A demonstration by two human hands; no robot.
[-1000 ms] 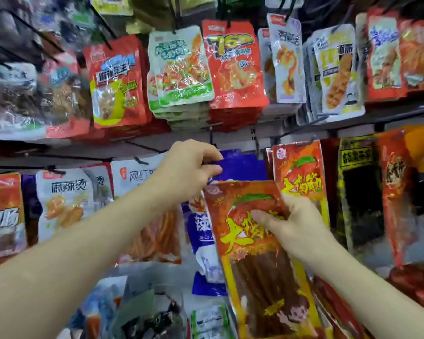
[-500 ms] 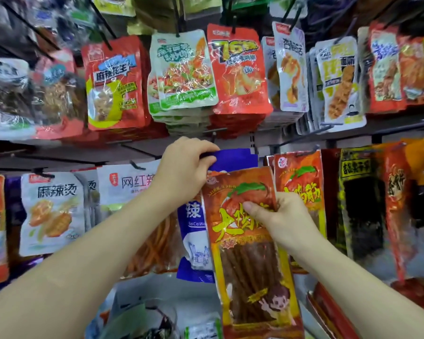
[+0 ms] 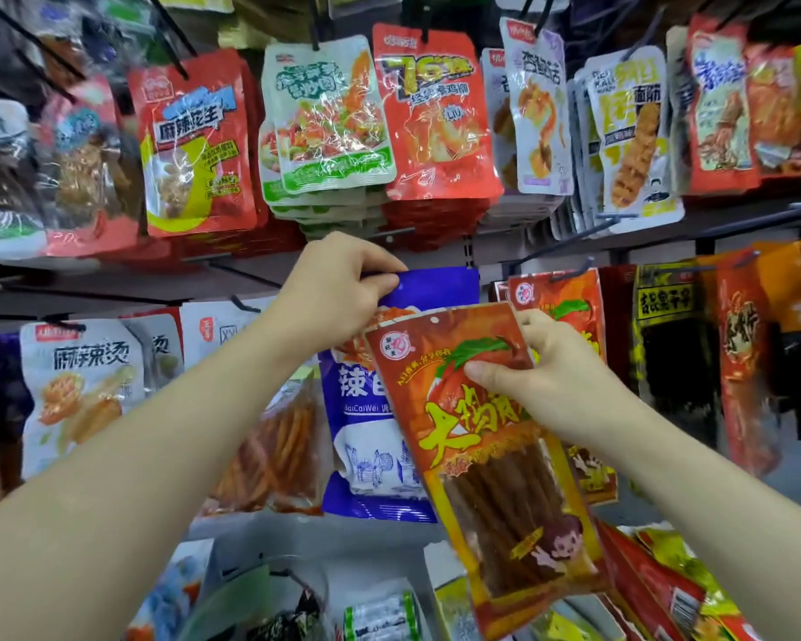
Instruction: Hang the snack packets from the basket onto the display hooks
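My right hand grips a long orange-red snack packet of dark sticks near its top, thumb across the front. The packet is tilted, its punch hole near the upper left corner. My left hand pinches the top edge of a blue and white packet that hangs on the middle row. Directly right of it hang matching orange-red packets on a black hook. The basket is only partly seen at the bottom edge.
Rows of packets fill the wall: red, green-white and orange ones above, white and clear ones at left, black and red ones at right. Loose packets lie below at right, more at bottom centre.
The orange-red packet has risen and tilted, its top now near the blue packet's upper part. My left hand stays at the blue packet's top edge. The view has shifted downward.
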